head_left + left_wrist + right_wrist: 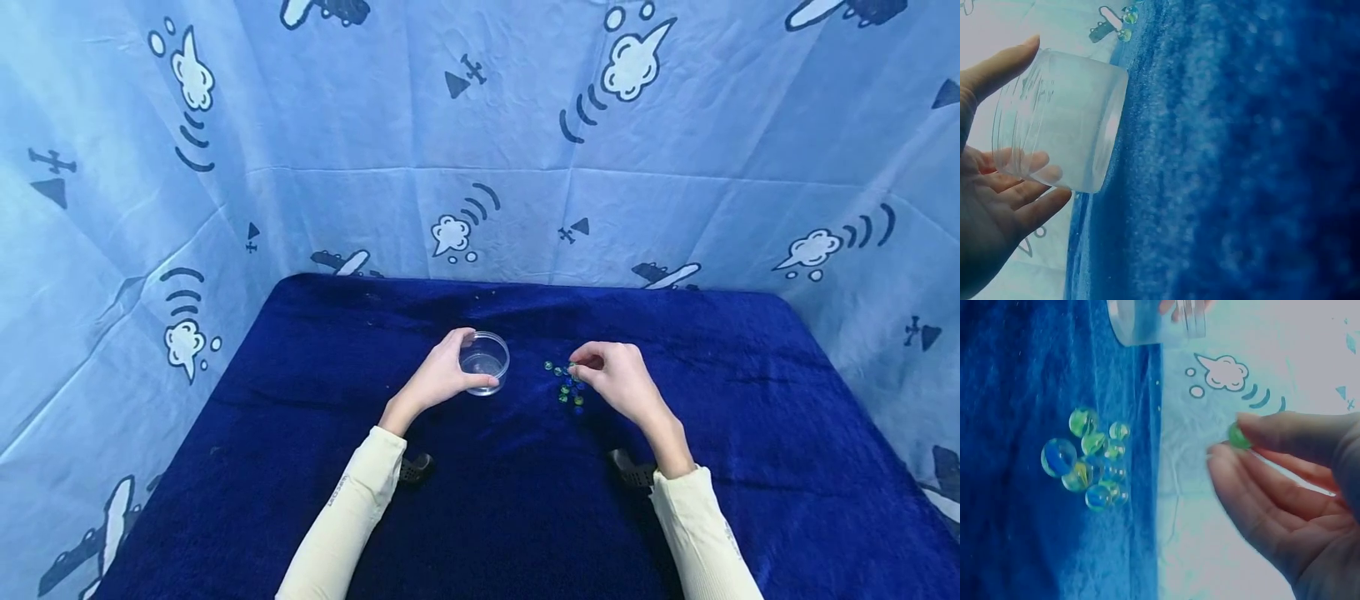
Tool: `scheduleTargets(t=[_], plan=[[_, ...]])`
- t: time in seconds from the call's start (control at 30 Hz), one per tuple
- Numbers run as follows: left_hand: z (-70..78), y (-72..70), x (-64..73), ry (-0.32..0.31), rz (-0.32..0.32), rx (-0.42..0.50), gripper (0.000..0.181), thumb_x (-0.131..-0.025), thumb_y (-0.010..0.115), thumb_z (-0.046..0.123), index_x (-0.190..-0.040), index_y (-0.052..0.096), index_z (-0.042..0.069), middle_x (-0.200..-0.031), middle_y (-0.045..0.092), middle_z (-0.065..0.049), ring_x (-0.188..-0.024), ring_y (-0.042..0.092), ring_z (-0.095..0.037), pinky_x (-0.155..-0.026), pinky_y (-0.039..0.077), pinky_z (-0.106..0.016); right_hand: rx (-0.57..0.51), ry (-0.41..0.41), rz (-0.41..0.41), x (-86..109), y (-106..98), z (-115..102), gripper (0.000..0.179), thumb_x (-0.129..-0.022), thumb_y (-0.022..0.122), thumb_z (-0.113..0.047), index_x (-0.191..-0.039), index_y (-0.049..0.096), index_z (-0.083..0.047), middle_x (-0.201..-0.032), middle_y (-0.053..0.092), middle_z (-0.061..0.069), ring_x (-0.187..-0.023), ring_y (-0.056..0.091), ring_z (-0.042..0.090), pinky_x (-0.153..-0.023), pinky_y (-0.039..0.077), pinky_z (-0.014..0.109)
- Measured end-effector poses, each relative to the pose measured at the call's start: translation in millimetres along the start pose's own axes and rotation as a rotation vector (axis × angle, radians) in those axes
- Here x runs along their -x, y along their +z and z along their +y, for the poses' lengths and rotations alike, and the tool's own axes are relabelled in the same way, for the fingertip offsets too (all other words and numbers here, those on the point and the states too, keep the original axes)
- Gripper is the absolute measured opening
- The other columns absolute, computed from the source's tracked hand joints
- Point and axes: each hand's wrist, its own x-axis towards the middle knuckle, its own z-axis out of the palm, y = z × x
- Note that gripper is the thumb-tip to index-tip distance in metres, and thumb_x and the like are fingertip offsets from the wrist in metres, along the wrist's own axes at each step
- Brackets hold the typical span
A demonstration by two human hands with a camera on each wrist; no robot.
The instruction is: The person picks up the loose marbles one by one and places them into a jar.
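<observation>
Nearest the head camera, your left sleeve [341, 517] and right sleeve [705, 533], both cream, reach in from the bottom edge over a dark blue cloth [517, 517]. Your left hand [438, 375] is clasped around a clear jar [483, 362], thumb on the near side and fingers on the far side, with the jar's mouth facing up; you cannot tell from these views whether its base touches the cloth. Your right hand [622, 375] pinches a green marble [1239, 436] between thumb and fingertip, raised above the cloth. Loose marbles [1094, 444] in green, blue and yellow lie clustered below it, to the right of the jar. Behind everything hangs a light blue curtain [345, 125] printed with clouds and planes.
</observation>
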Motion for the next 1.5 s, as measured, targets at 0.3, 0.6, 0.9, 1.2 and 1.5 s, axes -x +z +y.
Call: scheduleTargets(t=[0.3,0.6,0.9,1.2,1.5], plan=[[-3.2,6.3,0.7,0.001,-0.018,0.025,0.09,-0.08,0.09,0.036,-0.15,0.045,0.001,-0.146,0.055,-0.016,-0.134,0.053,-0.03,-0.112,0.041,-0.044,-0.089,0.009,0.059,1.5,15,-6,0.005,-0.091,0.079,-0.007,-0.095,0.077,-0.004,-0.087,0.076,0.005,-0.075,0.07,0.016,-0.068,0.053,0.028],[-1.8,9.9,2.5,-0.016,-0.036,0.046,0.09,-0.081,0.089,0.039,-0.152,0.044,0.004,-0.149,0.053,-0.014,-0.134,0.053,-0.03,-0.112,0.042,-0.045,-0.134,-0.021,0.04,-11.8,36,-23,0.005,-0.091,0.079,-0.008,-0.095,0.077,-0.005,-0.089,0.076,0.004,-0.077,0.07,0.018,-0.07,0.055,0.032],[-3.0,10.0,-0.7,0.0,-0.02,0.06,0.089,-0.081,0.089,0.038,-0.15,0.044,0.004,-0.147,0.054,-0.015,-0.132,0.055,-0.03,-0.111,0.042,-0.045,-0.323,-0.034,0.131,-24.3,63,-31,0.011,-0.087,0.081,-0.002,-0.097,0.078,-0.001,-0.09,0.077,0.008,-0.082,0.073,0.021,-0.072,0.054,0.02],[-4.5,7.2,-0.7,-0.004,-0.012,0.046,0.089,-0.082,0.088,0.037,-0.15,0.044,0.003,-0.147,0.054,-0.016,-0.134,0.054,-0.031,-0.111,0.042,-0.045,-0.365,-0.001,0.153,-29.4,78,-33,0.012,-0.085,0.082,-0.001,-0.097,0.077,-0.001,-0.092,0.076,0.01,-0.083,0.072,0.02,-0.073,0.055,0.02],[-7.6,3.1,-0.6,-0.009,-0.006,0.038,0.089,-0.082,0.088,0.038,-0.151,0.043,0.003,-0.148,0.054,-0.016,-0.133,0.054,-0.031,-0.111,0.042,-0.045,-0.353,-0.009,0.176,-34.0,85,-39,0.013,-0.084,0.083,-0.001,-0.096,0.077,-0.002,-0.092,0.076,0.009,-0.084,0.072,0.022,-0.073,0.054,0.02]])
